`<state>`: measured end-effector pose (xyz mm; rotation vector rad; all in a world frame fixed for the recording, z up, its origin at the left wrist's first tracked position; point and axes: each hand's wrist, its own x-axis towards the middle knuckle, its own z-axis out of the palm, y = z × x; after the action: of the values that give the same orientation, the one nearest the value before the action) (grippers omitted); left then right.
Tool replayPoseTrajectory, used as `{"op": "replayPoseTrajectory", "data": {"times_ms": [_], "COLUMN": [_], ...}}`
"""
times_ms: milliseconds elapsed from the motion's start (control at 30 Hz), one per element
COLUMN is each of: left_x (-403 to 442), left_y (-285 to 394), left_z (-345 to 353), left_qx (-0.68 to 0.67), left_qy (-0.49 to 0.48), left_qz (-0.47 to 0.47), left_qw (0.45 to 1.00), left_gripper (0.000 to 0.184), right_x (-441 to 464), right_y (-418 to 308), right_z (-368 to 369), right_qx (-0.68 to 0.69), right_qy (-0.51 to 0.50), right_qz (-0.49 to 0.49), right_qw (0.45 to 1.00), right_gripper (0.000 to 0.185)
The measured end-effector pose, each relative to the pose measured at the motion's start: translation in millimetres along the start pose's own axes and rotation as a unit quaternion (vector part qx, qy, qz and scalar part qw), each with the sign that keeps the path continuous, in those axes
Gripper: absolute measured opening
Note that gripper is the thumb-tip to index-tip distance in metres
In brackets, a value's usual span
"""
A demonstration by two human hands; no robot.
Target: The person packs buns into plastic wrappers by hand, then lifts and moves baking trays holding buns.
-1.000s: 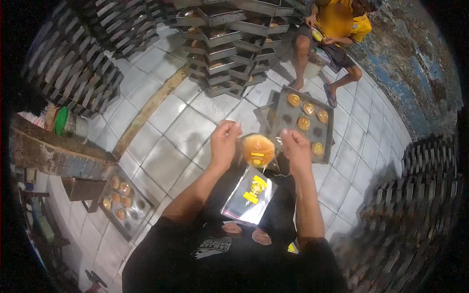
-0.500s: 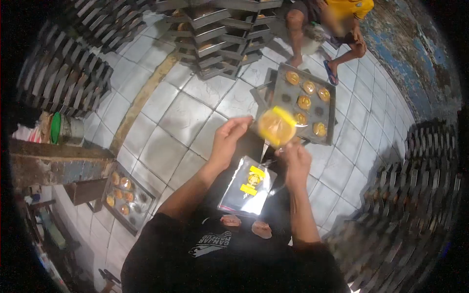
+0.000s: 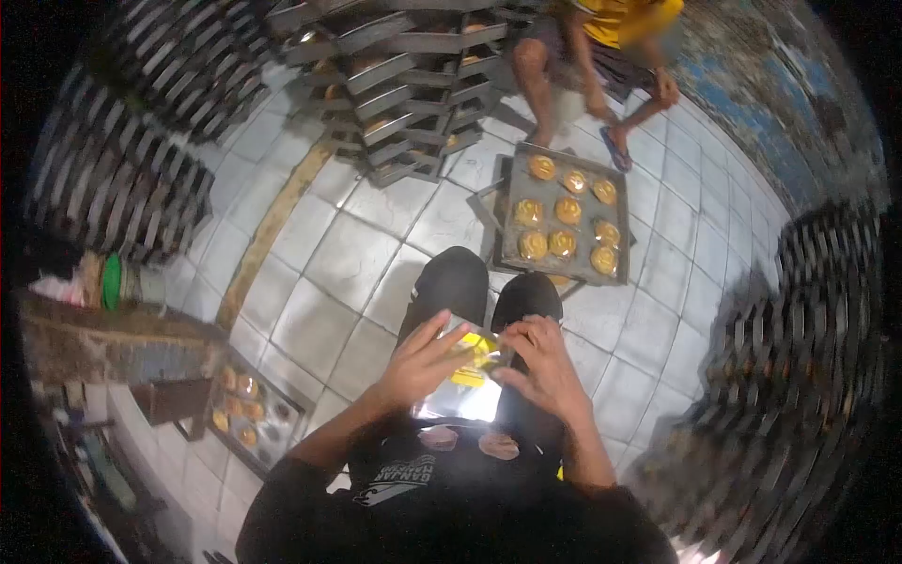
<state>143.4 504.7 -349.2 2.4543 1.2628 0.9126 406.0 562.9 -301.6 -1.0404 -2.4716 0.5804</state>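
Observation:
On my lap lies a stack of clear plastic bags [image 3: 457, 402] with yellow printing, its upper part partly covered by my hands. My left hand [image 3: 423, 362] rests over the stack's left side, fingers stretched out and spread. At the upper right edge, my right hand [image 3: 547, 371] has its fingers bunched on a plastic bag; the exact grip is partly hidden. In front of my knees, a dark metal tray [image 3: 587, 271] on the floor holds several round golden buns [image 3: 567, 210], some shiny with clear wrapping.
Another person [image 3: 601, 56] in a yellow shirt sits beyond the tray. Stacked metal trays [image 3: 385, 89] stand ahead, with more stacks [image 3: 789, 376] at right and far left. At lower left, a second tray [image 3: 282, 414] holds buns on the tiled floor [image 3: 324, 301].
The wrapped bun has left my hands, and the front tray now holds more buns. My hands have come down to the bags on my lap. The other person's arm reaches lower.

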Motion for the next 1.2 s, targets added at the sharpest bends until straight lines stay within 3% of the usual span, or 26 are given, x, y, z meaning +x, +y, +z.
{"op": "replayPoseTrajectory", "data": {"times_ms": [33,67,100,133,167,200,233,300,333,367,433,467,500,533,567,600,633,667,700,733,800,900,1000,1100,1167,1200], "left_x": [8.0,15.6,21.6,27.3,30.7,29.8,32.6,43.1,50.9,57.3,92.7,104.5,104.5,100.7,97.3,94.0,99.0,108.7,114.9,116.7,117.5,112.1,103.6,105.9,110.0,110.3], "left_y": [6.3,21.0,24.9,25.8,23.3,14.4,6.9,-10.1,-22.7,-33.9,-36.8,-40.4,-48.1,-52.1,-53.0,-55.5,-55.2,-51.5,-49.4,-52.1,-60.3,-67.0,-68.5,-66.4,-69.4,-71.8], "left_z": [-5.7,-9.2,-16.8,-21.5,-22.1,-18.2,-17.3,-14.0,-9.0,-3.1,1.8,4.0,11.4,24.5,37.8,46.1,50.5,49.9,50.9,54.7,49.7,54.7,56.4,59.4,58.0,56.9], "left_qx": [-0.005,-0.105,-0.113,-0.264,-0.396,-0.337,-0.34,-0.374,-0.438,-0.495,-0.502,-0.503,-0.498,-0.474,-0.451,-0.477,-0.474,-0.447,-0.415,-0.408,-0.345,-0.272,-0.256,-0.248,-0.243,-0.268], "left_qy": [0.018,0.046,0.031,-0.101,-0.226,-0.281,-0.29,-0.09,-0.012,0.072,0.183,0.274,0.276,0.235,0.187,0.184,0.17,0.176,0.182,0.194,0.155,0.141,0.169,0.188,0.207,0.191], "left_qz": [0.033,-0.064,-0.056,-0.186,-0.31,-0.282,-0.279,-0.325,-0.355,-0.387,-0.41,-0.418,-0.426,-0.425,-0.423,-0.43,-0.441,-0.474,-0.506,-0.506,-0.501,-0.476,-0.489,-0.525,-0.521,-0.506], "left_qw": [0.999,0.991,0.992,0.941,0.834,0.854,0.85,0.864,0.826,0.774,0.739,0.705,0.703,0.735,0.763,0.744,0.742,0.738,0.733,0.735,0.778,0.824,0.817,0.793,0.791,0.797], "left_gripper": [0.038,0.036,0.036,0.033,0.031,0.025,0.025,0.024,0.023,0.024,0.025,0.025,0.025,0.025,0.024,0.022,0.022,0.022,0.023,0.023,0.023,0.025,0.027,0.025,0.024,0.024], "right_x": [-4.9,-12.5,-17.8,-15.4,-17.9,-24.2,-29.2,-53.4,-109.0,-161.5,-179.8,-177.1,-172.4,-177.4,-172.4,-167.1,-159.0,-150.6,-139.0,-114.8,-64.0,-31.2,-14.4,-27.9,4.4,26.7], "right_y": [-2.9,-5.3,-9.9,-16.9,-6.5,10.4,29.7,126.4,226.6,321.0,297.0,289.2,285.9,284.6,299.8,330.5,354.0,364.1,372.1,380.5,414.5,473.1,521.4,532.6,488.8,455.5], "right_z": [-9.2,-16.8,-25.2,-40.4,-45.6,-55.3,-66.1,-8.6,64.4,133.7,132.4,140.4,149.2,160.2,169.3,190.7,208.9,215.2,217.5,220.3,223.6,250.9,281.6,311.7,271.8,249.2], "right_qx": [-0.001,-0.002,-0.001,0.027,0.031,0.24,0.431,0.69,0.334,-0.102,-0.251,0.087,0.407,0.512,0.517,0.273,0.005,0.266,0.495,0.525,0.305,0.058,0.009,-0.021,-0.051,-0.07], "right_qy": [0.013,-0.002,-0.021,0.012,0.01,-0.037,-0.073,0.167,0.124,0.093,-0.409,-0.341,-0.22,-0.178,-0.181,-0.266,-0.324,-0.152,0.037,0.12,0.095,0.112,0.065,0.216,0.018,-0.007], "right_qz": [0.015,0.014,0.015,-0.008,0.007,0.152,0.283,0.248,0.251,0.269,0.257,0.458,0.592,0.545,0.552,0.459,0.314,0.408,0.464,0.427,0.505,0.445,0.509,0.442,0.548,0.541], "right_qw": [1.0,1.0,1.0,1.0,0.999,0.958,0.853,0.659,0.9,0.953,0.839,0.817,0.659,0.64,0.629,0.803,0.892,0.86,0.734,0.726,0.802,0.887,0.858,0.871,0.835,0.838], "right_gripper": [0.044,0.035,0.027,0.018,0.018,0.011,0.013,0.019,0.016,0.015,0.025,0.025,0.026,0.028,0.028,0.028,0.029,0.028,0.029,0.028,0.034,0.045,0.049,0.034,0.032,0.036]}}
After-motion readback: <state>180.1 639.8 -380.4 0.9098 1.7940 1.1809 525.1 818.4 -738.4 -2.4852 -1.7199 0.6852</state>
